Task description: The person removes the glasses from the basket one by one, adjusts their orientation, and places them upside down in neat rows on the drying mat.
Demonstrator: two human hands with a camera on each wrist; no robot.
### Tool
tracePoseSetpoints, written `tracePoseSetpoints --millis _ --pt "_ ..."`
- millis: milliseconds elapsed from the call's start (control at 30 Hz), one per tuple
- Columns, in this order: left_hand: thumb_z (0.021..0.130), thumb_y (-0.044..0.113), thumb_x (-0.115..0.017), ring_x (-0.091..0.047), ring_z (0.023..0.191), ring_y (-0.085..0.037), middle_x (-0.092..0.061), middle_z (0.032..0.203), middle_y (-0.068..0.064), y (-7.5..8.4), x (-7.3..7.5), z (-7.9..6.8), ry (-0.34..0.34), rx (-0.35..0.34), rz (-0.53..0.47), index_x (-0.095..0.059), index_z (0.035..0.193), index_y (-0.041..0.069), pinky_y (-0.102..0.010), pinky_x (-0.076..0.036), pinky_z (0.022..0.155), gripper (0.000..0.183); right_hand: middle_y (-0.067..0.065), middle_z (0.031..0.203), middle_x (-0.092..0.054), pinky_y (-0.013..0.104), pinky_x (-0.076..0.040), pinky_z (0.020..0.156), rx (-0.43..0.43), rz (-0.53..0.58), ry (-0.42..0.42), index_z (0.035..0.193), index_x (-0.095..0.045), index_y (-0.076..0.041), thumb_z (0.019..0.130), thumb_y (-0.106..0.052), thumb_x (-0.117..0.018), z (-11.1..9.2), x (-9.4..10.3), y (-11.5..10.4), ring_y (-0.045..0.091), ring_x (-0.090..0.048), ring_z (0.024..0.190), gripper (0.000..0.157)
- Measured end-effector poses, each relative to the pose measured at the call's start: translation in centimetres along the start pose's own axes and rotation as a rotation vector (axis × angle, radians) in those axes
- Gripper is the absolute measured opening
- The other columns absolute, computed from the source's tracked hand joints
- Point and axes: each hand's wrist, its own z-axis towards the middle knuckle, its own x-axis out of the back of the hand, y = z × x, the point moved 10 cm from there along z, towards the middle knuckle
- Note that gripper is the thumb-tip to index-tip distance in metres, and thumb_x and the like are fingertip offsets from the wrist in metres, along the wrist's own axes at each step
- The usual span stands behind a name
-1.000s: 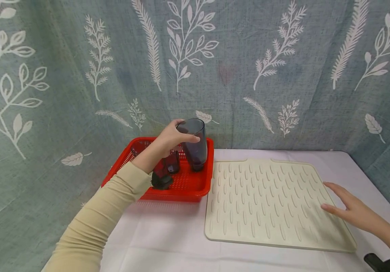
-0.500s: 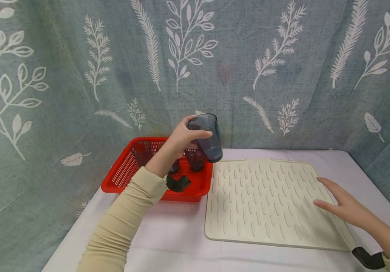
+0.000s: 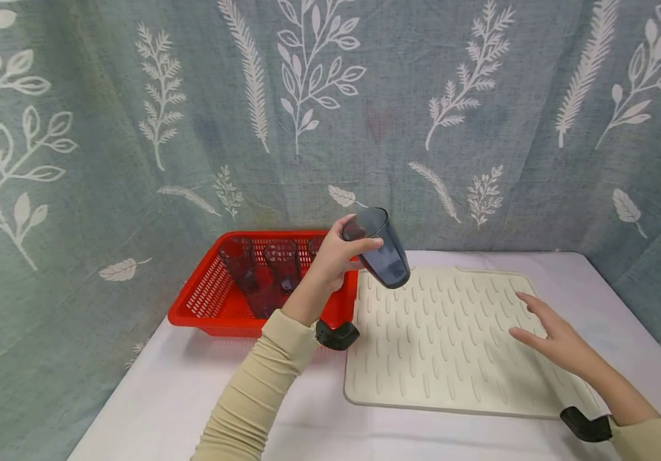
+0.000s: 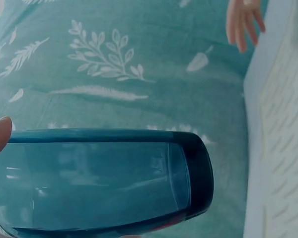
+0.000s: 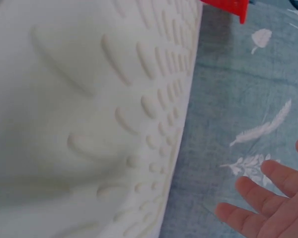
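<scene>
My left hand (image 3: 330,262) grips a blue-tinted drinking glass (image 3: 384,253) near its rim, thumb across the front. The glass tilts, its base toward the lower right, above the back left corner of a cream ridged drying mat (image 3: 445,358). In the left wrist view the glass (image 4: 99,183) looks see-through with a thick dark base, and a thumb shows at its side. My right hand (image 3: 555,336) hovers over the mat's right part, fingers spread and holding nothing. The right wrist view shows those fingers (image 5: 260,196) beyond the ridged mat (image 5: 114,124).
A red plastic basket (image 3: 215,330) stands left of the mat with several tinted glasses, among them one glass (image 3: 263,294) lying near the front. My left forearm passes over the basket's front right. A patterned cloth (image 3: 393,160) hangs behind the white-covered table (image 3: 238,410).
My left hand has lifted the glass out of the basket and carried it right, over the mat, tilting it more. The right hand has moved a little left, over the mat.
</scene>
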Motion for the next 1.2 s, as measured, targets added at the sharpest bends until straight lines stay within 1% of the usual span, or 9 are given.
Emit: tracePoseSetpoints --millis 133,267,367,467,600,733,867,1100,1200 --pt "0.079 0.009 -0.067 -0.051 0.114 -0.031 -0.042 0.132 -0.012 -1.1 -0.7 0.1 -0.004 -0.011 -0.018 -0.028 0.141 0.015 -0.051 -0.044 0.091 0.074 0.032 0.141 -0.023 0.066 -0.031 0.084 0.015 0.058 0.015 0.146 -0.015 -0.005 0.089 -0.023 -0.058 0.4 -0.5 -0.4 0.051 -0.03 0.12 0.074" --pt "0.079 0.007 -0.065 -0.052 0.112 -0.031 -0.043 0.131 -0.012 -2.2 -1.5 0.1 -0.019 -0.002 -0.054 -0.03 0.14 0.015 -0.052 -0.043 0.092 0.071 0.031 0.142 -0.023 0.065 -0.029 0.087 0.029 0.079 0.026 0.146 -0.015 -0.005 0.089 -0.022 -0.058 0.7 -0.8 -0.9 0.05 -0.029 0.122 0.073" --pt "0.079 0.005 -0.064 -0.055 0.106 -0.027 -0.044 0.13 -0.012 -2.9 -2.0 0.1 -0.024 0.006 -0.083 -0.031 0.139 0.015 -0.053 -0.042 0.093 0.069 0.031 0.142 -0.023 0.066 -0.028 0.088 0.044 0.09 0.027 0.146 -0.015 -0.005 0.089 -0.022 -0.059 0.8 -1.0 -1.3 0.051 -0.028 0.122 0.073" --pt "0.079 0.005 -0.064 -0.057 0.097 -0.021 -0.045 0.129 -0.013 -3.5 -2.5 0.0 -0.023 0.009 -0.095 -0.031 0.139 0.014 -0.053 -0.042 0.093 0.07 0.031 0.142 -0.022 0.065 -0.028 0.088 0.048 0.098 0.033 0.146 -0.016 -0.005 0.089 -0.022 -0.059 0.9 -1.2 -1.6 0.051 -0.028 0.123 0.073" --pt "0.078 0.003 -0.064 -0.056 0.089 -0.017 -0.046 0.128 -0.016 -4.4 -2.9 -0.1 -0.014 0.018 -0.133 -0.031 0.14 0.012 -0.053 -0.043 0.092 0.071 0.03 0.143 -0.023 0.065 -0.029 0.088 0.053 0.097 0.047 0.146 -0.017 -0.006 0.089 -0.022 -0.059 1.2 -1.5 -2.0 0.05 -0.03 0.123 0.073" --pt "0.078 0.003 -0.064 -0.055 0.089 -0.018 -0.048 0.125 -0.016 -5.5 -3.2 0.0 -0.001 0.028 -0.174 -0.033 0.139 0.011 -0.053 -0.044 0.09 0.069 0.029 0.142 -0.025 0.065 -0.03 0.089 0.065 0.089 0.057 0.145 -0.018 -0.005 0.088 -0.024 -0.059 1.6 -1.8 -2.6 0.049 -0.031 0.123 0.073" --pt "0.077 0.001 -0.064 -0.054 0.091 -0.019 -0.05 0.122 -0.015 -6.6 -3.5 0.3 0.005 0.037 -0.221 -0.037 0.136 0.01 -0.054 -0.044 0.089 0.066 0.029 0.142 -0.024 0.064 -0.03 0.09 0.058 0.086 0.055 0.145 -0.018 -0.005 0.089 -0.025 -0.058 2.1 -2.0 -3.1 0.049 -0.03 0.123 0.073" --pt "0.076 0.001 -0.064 -0.056 0.085 -0.017 -0.051 0.118 -0.015 -8.0 -4.1 0.5 0.045 0.018 -0.292 -0.037 0.135 0.008 -0.056 -0.044 0.087 0.065 0.028 0.143 -0.023 0.064 -0.029 0.092 0.049 0.103 0.052 0.145 -0.018 -0.005 0.09 -0.027 -0.057 2.7 -2.5 -3.5 0.048 -0.03 0.124 0.071" --pt "0.076 0.002 -0.064 -0.056 0.085 -0.017 -0.05 0.119 -0.015 -8.5 -4.3 0.5 0.057 0.008 -0.325 -0.037 0.135 0.007 -0.057 -0.044 0.087 0.065 0.029 0.143 -0.023 0.063 -0.029 0.093 0.046 0.126 0.047 0.145 -0.019 -0.004 0.089 -0.027 -0.058 2.9 -2.8 -3.6 0.048 -0.03 0.125 0.072"
